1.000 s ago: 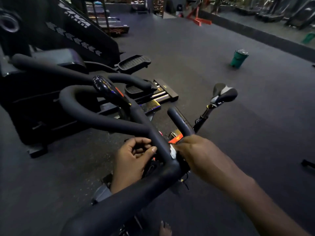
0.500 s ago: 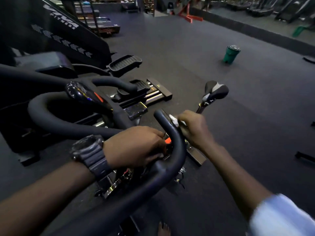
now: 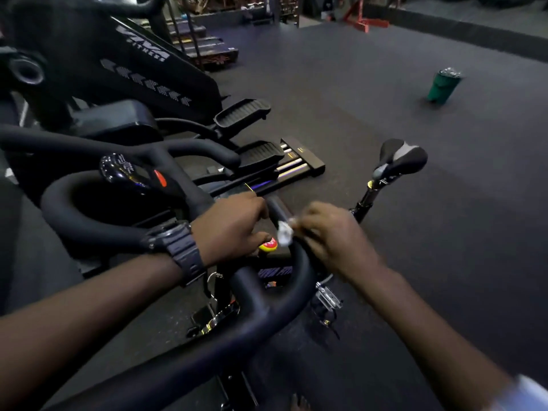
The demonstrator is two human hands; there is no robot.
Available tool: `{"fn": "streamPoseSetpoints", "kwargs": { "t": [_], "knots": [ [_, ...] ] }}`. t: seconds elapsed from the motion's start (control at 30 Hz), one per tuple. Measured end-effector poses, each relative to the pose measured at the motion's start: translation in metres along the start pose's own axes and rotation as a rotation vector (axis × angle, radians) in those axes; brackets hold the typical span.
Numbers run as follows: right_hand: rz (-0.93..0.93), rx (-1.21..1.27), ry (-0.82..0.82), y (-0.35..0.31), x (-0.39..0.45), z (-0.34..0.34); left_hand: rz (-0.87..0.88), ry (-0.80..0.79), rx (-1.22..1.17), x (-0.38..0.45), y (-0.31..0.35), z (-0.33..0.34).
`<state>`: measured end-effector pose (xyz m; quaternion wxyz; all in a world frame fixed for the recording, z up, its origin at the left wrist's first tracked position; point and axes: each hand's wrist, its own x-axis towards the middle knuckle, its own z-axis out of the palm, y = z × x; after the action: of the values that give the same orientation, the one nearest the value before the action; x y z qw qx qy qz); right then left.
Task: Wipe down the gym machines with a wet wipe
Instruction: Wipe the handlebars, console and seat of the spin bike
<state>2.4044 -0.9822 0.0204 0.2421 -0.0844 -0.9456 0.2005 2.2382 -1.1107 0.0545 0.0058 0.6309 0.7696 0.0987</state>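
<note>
1. Nearest: black handlebar (image 3: 166, 369) of a spin bike, sweeping up from the lower left and curving to a forward-pointing bar end (image 3: 274, 207).
2. Left hand (image 3: 228, 226), fingers curled down between the bar loops just above a red and yellow knob (image 3: 268, 245); grip closed, whether on anything cannot be told. Black watch (image 3: 182, 250) on that wrist.
3. Right hand (image 3: 329, 235), blurred, grip wrapped round the bar end with a white wipe (image 3: 284, 232) pinched against the bar; wipe showing at the fingertips on the bar's inner side.
4. Pale sleeve (image 3: 525, 393) at the lower right corner.
5. Beyond the hands: glossy console (image 3: 127, 173) with a red mark, set inside the left bar loop.
6. Right of the bar end: black and grey saddle (image 3: 400, 157) on its post.
7. Further left: black elliptical (image 3: 124, 72) with white lettering, two ribbed pedals (image 3: 243, 112) and rails on the floor (image 3: 370, 93).
8. Far right: green bin (image 3: 441, 86) standing alone on the dark floor, well apart from the bike.
9. Farthest: red frame (image 3: 363, 20) and dim equipment along the back wall.
</note>
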Motion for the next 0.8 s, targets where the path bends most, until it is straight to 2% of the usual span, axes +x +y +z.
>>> {"fn": "streamPoseSetpoints", "kwargs": {
  "t": [0.1, 0.23, 0.3, 0.43, 0.5, 0.57, 0.6, 0.63, 0.7, 0.73, 0.8],
  "knots": [
    [0.000, 0.051, 0.011, -0.007, -0.039, -0.009, -0.054, 0.075, -0.048, 0.001, -0.001, 0.005],
    [0.091, 0.035, 0.049, -0.007, 0.030, 0.015, -0.145, 0.101, -0.134, 0.004, 0.002, 0.001],
    [0.207, 0.136, 0.071, -0.001, 0.056, 0.019, -0.169, 0.102, -0.124, 0.003, 0.002, -0.001],
    [0.115, 0.194, 0.093, -0.001, -0.002, 0.009, -0.172, 0.126, -0.127, -0.001, 0.000, 0.000],
    [0.202, 0.250, 0.145, 0.010, -0.008, 0.012, -0.165, 0.133, -0.121, 0.000, 0.001, 0.001],
    [0.369, 0.350, 0.113, 0.024, 0.020, 0.027, -0.144, 0.123, -0.120, 0.003, 0.006, 0.001],
    [0.432, 0.485, 0.055, 0.028, 0.034, 0.035, -0.141, 0.114, -0.122, 0.004, 0.008, 0.000],
    [0.511, 0.723, -0.014, 0.031, 0.048, 0.042, -0.139, 0.107, -0.124, 0.003, 0.010, -0.001],
    [0.747, 1.360, -0.137, 0.032, 0.059, 0.052, -0.119, 0.092, -0.127, 0.003, 0.012, -0.001],
    [0.840, 1.603, -0.177, 0.031, 0.053, 0.058, -0.112, 0.080, -0.127, 0.002, 0.011, -0.002],
    [0.936, 1.891, -0.176, 0.021, 0.028, 0.069, -0.094, 0.035, -0.123, -0.002, 0.009, -0.005]
  ]
}}
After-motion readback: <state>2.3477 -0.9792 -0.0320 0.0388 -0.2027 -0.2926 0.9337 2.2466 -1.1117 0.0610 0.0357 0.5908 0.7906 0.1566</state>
